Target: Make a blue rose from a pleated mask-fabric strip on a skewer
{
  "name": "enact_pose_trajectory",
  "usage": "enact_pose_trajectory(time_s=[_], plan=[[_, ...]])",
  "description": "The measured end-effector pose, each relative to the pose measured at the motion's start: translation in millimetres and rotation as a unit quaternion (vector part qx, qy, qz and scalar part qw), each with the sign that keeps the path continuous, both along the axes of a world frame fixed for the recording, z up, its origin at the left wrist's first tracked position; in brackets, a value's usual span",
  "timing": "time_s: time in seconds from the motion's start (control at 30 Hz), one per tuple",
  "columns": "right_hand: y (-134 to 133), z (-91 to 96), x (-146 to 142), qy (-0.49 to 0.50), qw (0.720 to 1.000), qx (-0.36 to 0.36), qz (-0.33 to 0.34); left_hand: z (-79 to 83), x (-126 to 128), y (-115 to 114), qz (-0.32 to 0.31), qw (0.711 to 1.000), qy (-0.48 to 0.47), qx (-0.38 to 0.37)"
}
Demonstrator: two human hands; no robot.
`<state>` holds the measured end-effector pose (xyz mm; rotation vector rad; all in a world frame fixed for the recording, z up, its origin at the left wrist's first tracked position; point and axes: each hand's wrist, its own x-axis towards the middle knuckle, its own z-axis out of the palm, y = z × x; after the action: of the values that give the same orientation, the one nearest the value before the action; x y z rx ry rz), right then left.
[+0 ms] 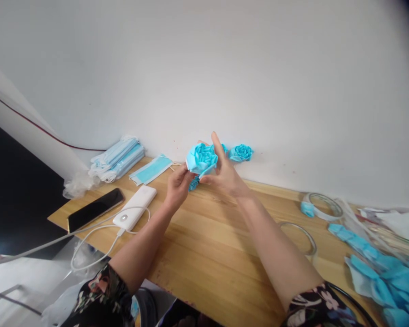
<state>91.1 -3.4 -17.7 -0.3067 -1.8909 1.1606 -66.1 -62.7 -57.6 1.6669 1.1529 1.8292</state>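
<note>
Both hands hold up a blue rosette (202,159) folded from face-mask fabric, above the far part of a wooden table (207,245). My left hand (179,184) pinches its lower left edge with closed fingers. My right hand (225,172) supports its right side, index finger stretched upward, thumb under the fabric. A second blue rosette (241,152) lies by the wall just right of my hands. Another blue piece (193,183) lies on the table below the held one.
A stack of face masks in plastic (117,158) and one loose mask (150,170) lie far left. A black phone (95,209) and a white power bank (135,207) with cable sit left. Tape rolls (322,206), blue fabric scraps (385,272) lie right.
</note>
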Motion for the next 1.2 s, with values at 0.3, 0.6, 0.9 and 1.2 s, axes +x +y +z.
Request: enact_pose_trajectory(time_s=[0.3, 0.6, 0.9, 1.2], plan=[[-14.1, 3.1, -1.6, -0.006, 0.996, 0.017, -0.085, -11.5, 0.8, 6.4, -0.038, 0.999, 0.013, -0.007], [-15.0, 10.2, 2.7, -0.015, 0.998, 0.03, -0.047, -3.7, -2.4, 4.4, -0.014, 0.997, 0.076, 0.019], [-9.3, 15.8, 10.5, -0.02, 0.998, 0.061, 0.005, -6.1, -8.0, 7.8, 0.072, 0.997, 0.031, 0.023], [-21.8, 21.3, 7.1, -0.048, 0.991, 0.124, -0.004, -19.3, -9.8, 12.7, 0.033, 0.998, 0.035, 0.026]])
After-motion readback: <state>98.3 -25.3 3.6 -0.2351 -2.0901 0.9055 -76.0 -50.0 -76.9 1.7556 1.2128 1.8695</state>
